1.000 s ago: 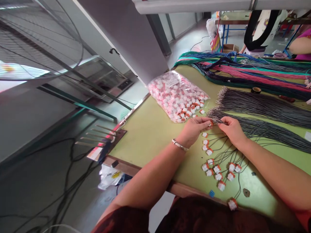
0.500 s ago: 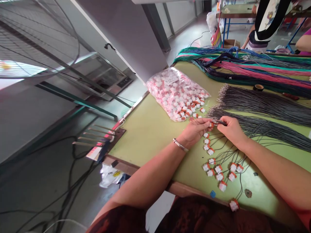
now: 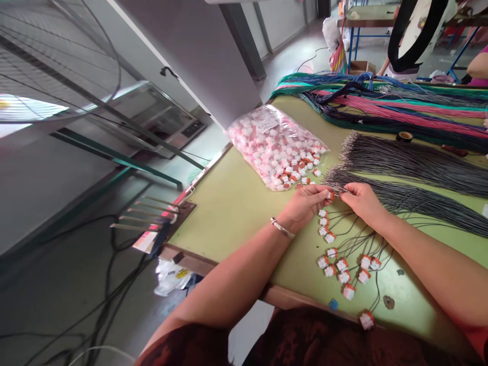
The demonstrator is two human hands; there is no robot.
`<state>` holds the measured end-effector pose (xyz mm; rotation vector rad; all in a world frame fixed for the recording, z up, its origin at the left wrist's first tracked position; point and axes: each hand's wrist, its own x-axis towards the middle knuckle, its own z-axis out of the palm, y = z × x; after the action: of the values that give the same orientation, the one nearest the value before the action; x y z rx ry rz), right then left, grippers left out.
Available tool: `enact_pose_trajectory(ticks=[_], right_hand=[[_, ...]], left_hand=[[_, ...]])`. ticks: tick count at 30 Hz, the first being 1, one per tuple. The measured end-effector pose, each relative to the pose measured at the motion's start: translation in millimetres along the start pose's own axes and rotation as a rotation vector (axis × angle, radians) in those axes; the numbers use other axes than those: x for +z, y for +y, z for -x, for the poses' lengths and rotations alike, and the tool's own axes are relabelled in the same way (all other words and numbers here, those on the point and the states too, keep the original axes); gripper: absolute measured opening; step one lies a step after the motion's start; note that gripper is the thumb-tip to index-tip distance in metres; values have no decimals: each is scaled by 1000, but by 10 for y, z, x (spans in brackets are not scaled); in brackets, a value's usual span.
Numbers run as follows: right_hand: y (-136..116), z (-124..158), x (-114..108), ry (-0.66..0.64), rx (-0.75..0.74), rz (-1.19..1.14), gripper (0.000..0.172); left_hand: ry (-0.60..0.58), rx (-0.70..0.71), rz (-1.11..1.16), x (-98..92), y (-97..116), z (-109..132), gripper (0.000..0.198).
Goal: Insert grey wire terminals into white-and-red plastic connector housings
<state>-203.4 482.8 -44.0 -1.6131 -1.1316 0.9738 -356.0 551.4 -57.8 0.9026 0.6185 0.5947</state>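
Barely shifted since the earlier frame: right hand (image 3: 362,201), fingertips drawn in slightly over the held wire (image 3: 337,194); left hand (image 3: 304,205) and plug (image 3: 330,195) almost unmoved.

Nearest, close to the table (image 3: 217,218) edge: lone plug (image 3: 366,320), already wired. Past this, a loose cluster of wired plugs (image 3: 342,265), dark leads trailing back past the right hand. Lift clear of these to avoid snagging.

Beyond, both hands nearly together. Left grip: thumb and fingers closed on the plug, orange side toward the right hand. Right grip: thumb and forefinger pinched close, by the look of it on the wire near the metal end. Too small to tell whether already inside the plug. Best to pinch just behind the metal, line up straight with the orange side, push without bending, then tug lightly as a check.

Farther: grey wires (image 3: 430,203), tips fanned toward the hands, handy for single picks; bag (image 3: 267,147) of plugs, near end by the left hand. Farthest on the table: coloured wires (image 3: 381,108), best left undisturbed.
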Motion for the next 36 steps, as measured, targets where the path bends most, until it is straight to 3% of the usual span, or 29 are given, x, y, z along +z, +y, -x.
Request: enact_pose_trajectory(ticks=[4, 9, 12, 14, 18, 20, 28, 36], right_hand=[[43, -22, -15, -50, 18, -30, 20], [85, -60, -52, -126, 121, -74, 17], [83, -71, -60, -132, 134, -106, 17], [75, -66, -57, -113, 150, -124, 17], [80, -49, -52, -22, 156, -114, 18], [98, -47, -56, -10, 123, -118, 18], [139, -38, -49, 77, -146, 209, 15], [143, -61, -63, 21, -99, 230, 17]], left_hand=[[-2, 142, -239, -13, -13, -6, 23], [-51, 482, -665, 15, 2, -2, 9], [-62, 569, -762, 46, -11, 3, 7], [-9, 502, -697, 50, -39, 4, 8], [75, 211, -389, 11, -94, -11, 19], [92, 160, -281, -11, -102, -24, 24], [79, 152, -216, 2, -81, -28, 26], [86, 208, -281, 43, -89, -42, 24]])
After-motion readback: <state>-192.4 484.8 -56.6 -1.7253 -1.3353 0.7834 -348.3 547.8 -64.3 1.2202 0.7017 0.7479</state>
